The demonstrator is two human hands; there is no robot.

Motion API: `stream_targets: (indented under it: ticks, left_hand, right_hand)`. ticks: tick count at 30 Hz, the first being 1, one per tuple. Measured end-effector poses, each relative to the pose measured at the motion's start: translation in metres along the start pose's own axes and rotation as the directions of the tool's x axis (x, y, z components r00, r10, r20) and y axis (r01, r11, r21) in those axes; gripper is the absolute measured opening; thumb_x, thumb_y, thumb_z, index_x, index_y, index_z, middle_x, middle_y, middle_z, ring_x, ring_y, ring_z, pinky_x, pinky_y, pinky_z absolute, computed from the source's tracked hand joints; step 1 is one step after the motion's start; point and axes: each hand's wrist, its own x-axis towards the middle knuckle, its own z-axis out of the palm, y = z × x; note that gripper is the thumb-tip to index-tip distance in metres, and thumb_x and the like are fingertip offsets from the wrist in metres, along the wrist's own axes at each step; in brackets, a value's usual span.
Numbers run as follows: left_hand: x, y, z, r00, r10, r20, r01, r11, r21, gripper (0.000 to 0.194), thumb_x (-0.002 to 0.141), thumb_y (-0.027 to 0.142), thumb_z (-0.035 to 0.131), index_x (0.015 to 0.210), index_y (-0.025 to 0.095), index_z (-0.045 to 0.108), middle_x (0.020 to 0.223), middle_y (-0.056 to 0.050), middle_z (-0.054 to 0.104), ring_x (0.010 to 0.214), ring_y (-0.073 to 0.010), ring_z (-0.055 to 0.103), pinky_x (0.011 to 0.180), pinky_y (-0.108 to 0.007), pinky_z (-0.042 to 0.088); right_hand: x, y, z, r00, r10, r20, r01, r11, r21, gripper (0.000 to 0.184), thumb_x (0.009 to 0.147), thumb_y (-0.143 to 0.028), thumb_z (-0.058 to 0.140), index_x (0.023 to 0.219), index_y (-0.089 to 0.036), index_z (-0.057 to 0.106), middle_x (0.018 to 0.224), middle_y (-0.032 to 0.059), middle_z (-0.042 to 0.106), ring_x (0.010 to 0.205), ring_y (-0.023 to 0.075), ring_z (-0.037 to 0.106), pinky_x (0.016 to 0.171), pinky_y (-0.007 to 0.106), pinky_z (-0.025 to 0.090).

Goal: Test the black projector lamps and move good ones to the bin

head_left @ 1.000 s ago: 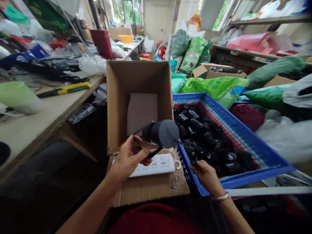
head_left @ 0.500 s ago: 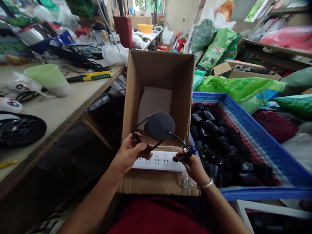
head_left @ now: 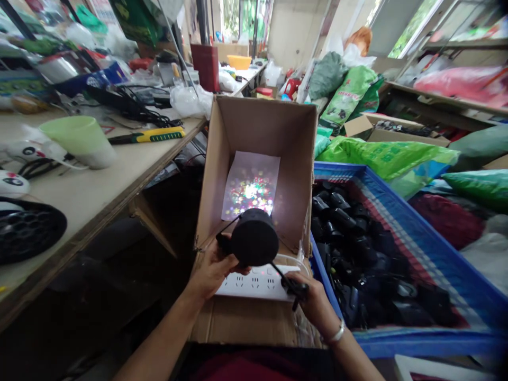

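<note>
A round black projector lamp (head_left: 254, 238) is held by my left hand (head_left: 211, 271), whose fingers close around its bracket side. Its front faces into an upright open cardboard box (head_left: 264, 114). Coloured light spots glow on a white paper sheet (head_left: 250, 163) inside. My right hand (head_left: 314, 302) grips the black plug (head_left: 293, 288) and its bundled cable at the right end of a white power strip (head_left: 250, 284). How deep the plug sits in the socket is hidden by the fingers. The cable runs from the lamp to that hand.
To the right, a blue crate (head_left: 420, 233) holds several black lamp bodies (head_left: 369, 248). On the left worktable (head_left: 130, 159) are a pale green cup (head_left: 81, 140) and a yellow-handled cutter (head_left: 161, 134). Green bags (head_left: 389, 156) lie behind the crate.
Coloured light has appeared on the paper in the box. The lamp has tilted toward the box, and my right hand has closed over the plug at the strip.
</note>
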Motion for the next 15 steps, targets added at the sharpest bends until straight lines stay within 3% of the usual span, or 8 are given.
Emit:
stream_targets:
  ticks: [5,9,15]
  left_hand:
    - [0.005,-0.012,-0.007,0.998,0.061,-0.024,-0.062,0.997,-0.041,0.047,0.057,0.028,0.083,0.095,0.021,0.057,0.080,0.001,0.065,0.070,-0.0156,0.064,0.065,-0.029,0.053]
    - [0.006,-0.008,-0.006,0.998,0.064,0.015,-0.064,0.998,0.011,0.044,0.063,0.033,0.079,0.096,0.021,0.053,0.080,0.000,0.063,0.064,-0.0170,0.063,0.056,-0.031,0.054]
    - [0.005,-0.004,-0.009,0.996,0.088,0.011,-0.088,0.995,0.042,0.040,0.067,0.031,0.077,0.094,0.019,0.050,0.076,0.000,0.061,0.061,-0.0157,0.062,0.054,-0.031,0.054]
  right_hand:
    - [-0.003,0.002,0.005,0.999,0.007,-0.043,-0.007,1.000,-0.001,0.030,0.072,-0.001,0.044,0.090,-0.020,0.060,0.085,0.0054,0.066,0.078,0.0190,0.063,0.069,0.028,0.051]
    - [-0.006,0.008,0.009,0.998,0.044,-0.043,-0.043,0.999,0.027,0.035,0.071,0.000,0.042,0.092,-0.021,0.060,0.089,0.0057,0.066,0.084,0.0196,0.062,0.072,0.028,0.050]
    - [-0.008,0.017,0.012,0.995,-0.023,-0.099,0.024,1.000,0.013,0.034,0.070,-0.004,0.045,0.095,-0.022,0.061,0.094,0.0059,0.068,0.090,0.0209,0.064,0.074,0.026,0.051]
